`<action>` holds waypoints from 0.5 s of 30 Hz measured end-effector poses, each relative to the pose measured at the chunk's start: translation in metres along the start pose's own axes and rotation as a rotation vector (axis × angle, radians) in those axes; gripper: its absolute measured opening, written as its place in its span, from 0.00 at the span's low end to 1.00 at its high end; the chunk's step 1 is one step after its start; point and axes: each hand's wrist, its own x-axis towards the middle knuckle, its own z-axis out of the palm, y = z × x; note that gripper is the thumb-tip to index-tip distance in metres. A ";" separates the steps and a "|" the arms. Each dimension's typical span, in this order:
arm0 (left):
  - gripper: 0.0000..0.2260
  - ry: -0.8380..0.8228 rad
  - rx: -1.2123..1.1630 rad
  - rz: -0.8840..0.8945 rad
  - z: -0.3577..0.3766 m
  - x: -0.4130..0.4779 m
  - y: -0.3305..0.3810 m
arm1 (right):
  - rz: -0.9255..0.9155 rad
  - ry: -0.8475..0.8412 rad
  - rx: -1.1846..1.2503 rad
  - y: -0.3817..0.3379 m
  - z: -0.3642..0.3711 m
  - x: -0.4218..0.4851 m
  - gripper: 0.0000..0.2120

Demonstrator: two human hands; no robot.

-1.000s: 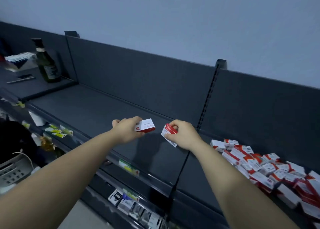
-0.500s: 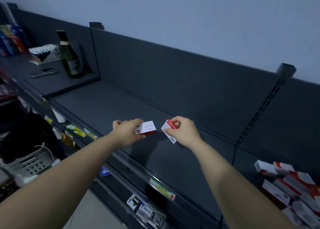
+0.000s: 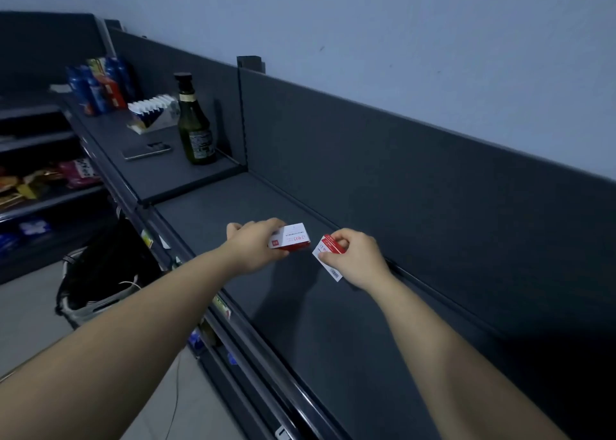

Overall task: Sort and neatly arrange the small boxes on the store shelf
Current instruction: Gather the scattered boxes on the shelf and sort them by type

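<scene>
My left hand point(image 3: 252, 248) grips a small white and red box point(image 3: 291, 237) by its left end, held flat a little above the dark shelf point(image 3: 333, 323). My right hand point(image 3: 358, 259) pinches a second white and red box point(image 3: 328, 256), tilted with its barcode end pointing down. The two boxes are close together but apart, over the middle of the shelf. The pile of other boxes is out of view.
A green glass bottle point(image 3: 195, 129) stands on the adjoining shelf section to the far left, beside a phone point(image 3: 146, 151), a tray of white and blue packs point(image 3: 151, 112) and blue cans point(image 3: 96, 86). A dark basket point(image 3: 100, 279) sits on the floor below left.
The view has swung left: the box pile at the right has left the frame and the bottle end of the shelf has come closer. Both hands still hold their boxes.
</scene>
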 end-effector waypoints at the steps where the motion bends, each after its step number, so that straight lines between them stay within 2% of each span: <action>1: 0.18 -0.013 0.006 -0.006 -0.001 0.005 -0.005 | 0.001 -0.003 0.002 -0.001 0.003 0.005 0.11; 6: 0.17 -0.055 0.012 0.020 0.000 0.034 -0.029 | 0.024 0.006 -0.004 -0.007 0.013 0.032 0.11; 15: 0.17 -0.177 -0.025 0.181 0.006 0.106 -0.089 | 0.140 0.090 0.071 -0.029 0.063 0.069 0.09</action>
